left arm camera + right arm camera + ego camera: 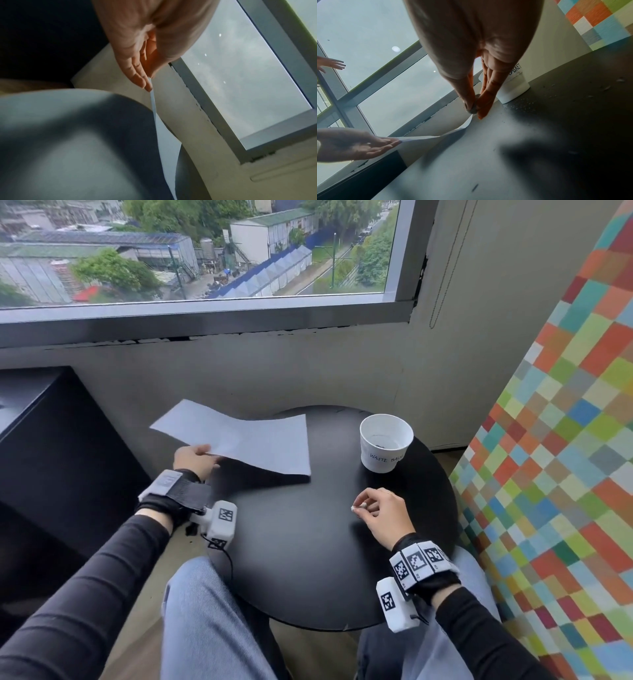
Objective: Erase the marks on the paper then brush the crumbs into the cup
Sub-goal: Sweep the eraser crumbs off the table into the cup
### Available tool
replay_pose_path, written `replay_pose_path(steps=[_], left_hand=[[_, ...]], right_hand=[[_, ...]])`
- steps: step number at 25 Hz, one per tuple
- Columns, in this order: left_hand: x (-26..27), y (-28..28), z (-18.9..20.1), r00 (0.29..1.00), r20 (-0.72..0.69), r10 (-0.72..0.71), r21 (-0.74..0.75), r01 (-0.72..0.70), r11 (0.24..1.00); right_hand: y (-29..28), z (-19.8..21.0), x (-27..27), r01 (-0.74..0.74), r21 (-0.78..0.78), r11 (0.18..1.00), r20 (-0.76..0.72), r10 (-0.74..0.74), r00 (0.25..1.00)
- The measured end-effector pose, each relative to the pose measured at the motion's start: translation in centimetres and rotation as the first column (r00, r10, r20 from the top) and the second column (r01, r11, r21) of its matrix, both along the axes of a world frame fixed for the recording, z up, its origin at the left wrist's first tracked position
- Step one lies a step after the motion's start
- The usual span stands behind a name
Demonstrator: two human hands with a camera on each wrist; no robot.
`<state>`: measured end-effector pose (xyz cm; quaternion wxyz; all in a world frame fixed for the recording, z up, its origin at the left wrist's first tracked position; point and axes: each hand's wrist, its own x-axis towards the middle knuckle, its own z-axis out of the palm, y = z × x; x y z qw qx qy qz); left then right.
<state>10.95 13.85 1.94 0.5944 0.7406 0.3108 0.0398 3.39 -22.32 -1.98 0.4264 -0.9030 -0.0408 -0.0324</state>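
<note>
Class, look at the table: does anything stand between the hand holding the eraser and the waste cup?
Nothing visible does. The right hand pinches the eraser over bare black table; the cup stands beyond it, and the paper, held by the left hand, lies off to the left.

We sit in an upper-floor lounge or office corner, small round black table, big window over rooftops and trees (far below), colourful checkered wall panel.

I see my left hand pinching the edge of the thin white paper sheet, above a blurred blue-jeans knee; a grey-framed window is behind.
</note>
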Motion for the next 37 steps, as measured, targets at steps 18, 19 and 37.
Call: replay_pose_path(steps=[18, 19, 37], left_hand=[[-0.4, -6.7, -5.1, 0.869, -0.313, -0.382, 0.24, 0.462, 0.854], [-0.4, -6.8, -5.3, 0.866, -0.316, -0.388, 0.241, 0.469, 0.85], [-1.6, -8.4, -3.5, 0.791, -0.445, -0.42, 0.366, 0.589, 0.72]], right_hand=[[5.9, 1.5, 7.7, 0.07, 0.083, 0.994, -0.141, -0.058, 0.988], [6.4, 1.1, 8.0, 0.096, 0.121, 0.988, -0.154, -0.077, 0.985], [10.0, 0.7, 12.0, -0.436, -0.404, 0.804, -0.408, 0.268, 0.873]])
